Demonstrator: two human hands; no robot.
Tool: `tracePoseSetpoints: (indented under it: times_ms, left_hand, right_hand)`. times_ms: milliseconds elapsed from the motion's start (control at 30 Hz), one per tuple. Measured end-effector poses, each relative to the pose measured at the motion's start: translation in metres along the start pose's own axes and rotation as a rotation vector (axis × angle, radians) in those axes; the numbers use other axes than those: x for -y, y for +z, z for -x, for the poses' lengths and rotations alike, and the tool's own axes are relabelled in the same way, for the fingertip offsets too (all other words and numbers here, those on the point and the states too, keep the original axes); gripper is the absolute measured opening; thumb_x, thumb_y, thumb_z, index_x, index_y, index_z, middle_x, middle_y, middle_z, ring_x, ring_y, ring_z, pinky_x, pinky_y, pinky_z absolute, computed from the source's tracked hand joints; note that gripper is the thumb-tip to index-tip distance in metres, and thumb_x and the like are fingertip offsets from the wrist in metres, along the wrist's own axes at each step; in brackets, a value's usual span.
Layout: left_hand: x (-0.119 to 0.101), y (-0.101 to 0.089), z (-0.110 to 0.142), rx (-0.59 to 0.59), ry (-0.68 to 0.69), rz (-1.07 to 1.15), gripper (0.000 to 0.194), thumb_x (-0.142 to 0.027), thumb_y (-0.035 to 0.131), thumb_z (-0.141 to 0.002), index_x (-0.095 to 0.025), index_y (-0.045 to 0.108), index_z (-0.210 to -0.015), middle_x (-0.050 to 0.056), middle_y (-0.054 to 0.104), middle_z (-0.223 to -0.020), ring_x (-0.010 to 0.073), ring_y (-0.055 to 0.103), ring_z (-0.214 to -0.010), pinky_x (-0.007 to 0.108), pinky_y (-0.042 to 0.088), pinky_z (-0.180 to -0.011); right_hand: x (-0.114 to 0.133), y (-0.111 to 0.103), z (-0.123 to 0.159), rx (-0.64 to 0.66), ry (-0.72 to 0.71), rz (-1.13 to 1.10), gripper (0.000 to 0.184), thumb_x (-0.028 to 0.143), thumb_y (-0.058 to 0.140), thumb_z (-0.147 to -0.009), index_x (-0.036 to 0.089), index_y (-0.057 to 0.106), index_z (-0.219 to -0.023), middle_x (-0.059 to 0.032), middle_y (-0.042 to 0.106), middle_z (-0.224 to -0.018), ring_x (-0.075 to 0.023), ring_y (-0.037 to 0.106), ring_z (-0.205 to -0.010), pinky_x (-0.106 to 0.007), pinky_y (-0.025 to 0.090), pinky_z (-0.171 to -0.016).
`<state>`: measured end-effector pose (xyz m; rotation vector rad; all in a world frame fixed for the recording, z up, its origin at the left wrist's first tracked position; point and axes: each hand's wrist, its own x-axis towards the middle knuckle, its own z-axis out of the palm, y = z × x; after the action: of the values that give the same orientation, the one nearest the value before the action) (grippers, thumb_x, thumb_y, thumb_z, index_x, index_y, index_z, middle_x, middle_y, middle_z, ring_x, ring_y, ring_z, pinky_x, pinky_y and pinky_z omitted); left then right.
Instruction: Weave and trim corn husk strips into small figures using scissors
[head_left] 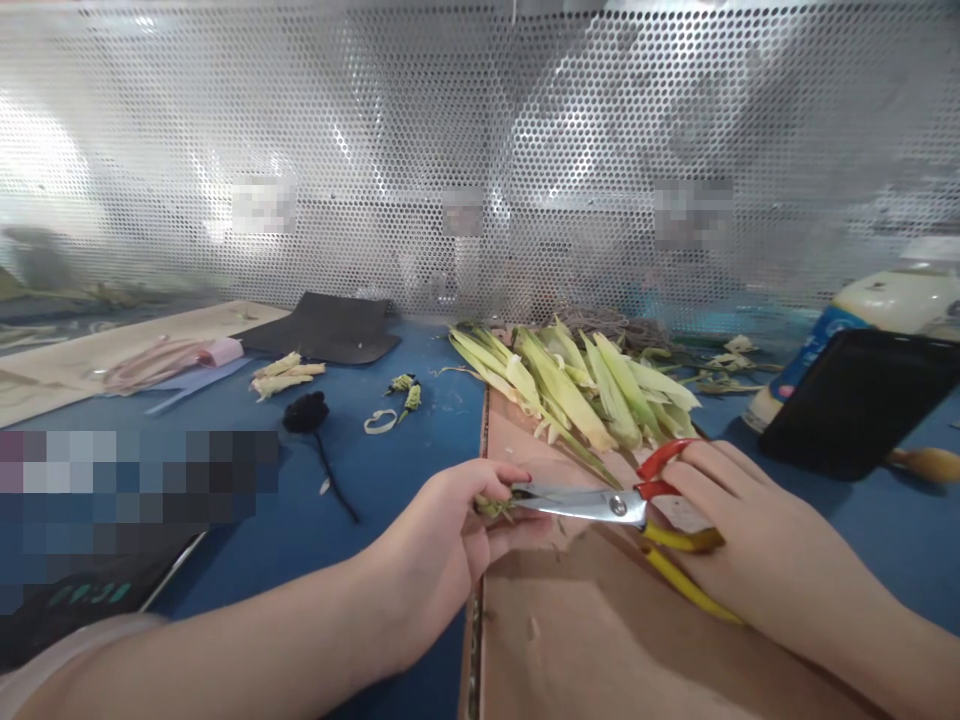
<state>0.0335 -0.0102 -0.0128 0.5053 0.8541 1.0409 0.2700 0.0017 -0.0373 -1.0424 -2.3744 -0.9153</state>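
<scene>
My right hand grips a pair of scissors by its red and yellow handles. The steel blades point left and reach the fingers of my left hand. Between those fingers I pinch a small green plant piece, partly hidden by the fingers and the blade tips. Both hands are above a brown cardboard sheet. Just beyond the scissors lies a pile of pale green husk leaves.
A black flower, small green pieces and pale bundles lie left on the blue table. A dark phone leans against a bottle at right. A perforated metal panel stands behind.
</scene>
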Motion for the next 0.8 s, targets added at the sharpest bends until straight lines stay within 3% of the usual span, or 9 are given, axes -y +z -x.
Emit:
tracePoseSetpoints:
  times_ms: [333, 533, 800]
  left_hand:
    - [-0.001, -0.001, -0.001, -0.034, -0.026, 0.005, 0.017, -0.001, 0.043, -0.063, -0.008, 0.059, -0.063, 0.007, 0.059, -0.077, 0.0156, 0.063, -0.068, 0.028, 0.056, -0.075]
    - [-0.002, -0.003, -0.001, -0.037, -0.036, 0.024, 0.015, -0.002, 0.045, -0.065, -0.009, 0.058, -0.062, 0.007, 0.060, -0.076, 0.0169, 0.064, -0.068, 0.026, 0.057, -0.071]
    - [-0.003, -0.002, 0.002, 0.003, -0.010, -0.022, 0.010, -0.003, 0.055, -0.072, -0.009, 0.062, -0.067, 0.005, 0.060, -0.076, 0.0145, 0.063, -0.074, 0.028, 0.056, -0.080]
  right_hand:
    - [-0.001, 0.004, 0.003, -0.033, 0.066, -0.063, 0.010, 0.029, 0.044, -0.084, 0.020, 0.047, -0.078, -0.0054, 0.051, -0.084, -0.0200, 0.049, -0.079, -0.035, 0.046, -0.070]
    - [-0.008, 0.007, 0.006, -0.049, 0.252, -0.106, 0.012, 0.033, 0.043, -0.081, 0.021, 0.042, -0.081, -0.0049, 0.047, -0.083, -0.0217, 0.047, -0.078, -0.037, 0.046, -0.066]
    - [-0.012, 0.011, 0.009, -0.020, 0.304, -0.150, 0.011, 0.032, 0.044, -0.080, 0.022, 0.044, -0.084, -0.0046, 0.049, -0.087, -0.0211, 0.049, -0.082, -0.036, 0.046, -0.069]
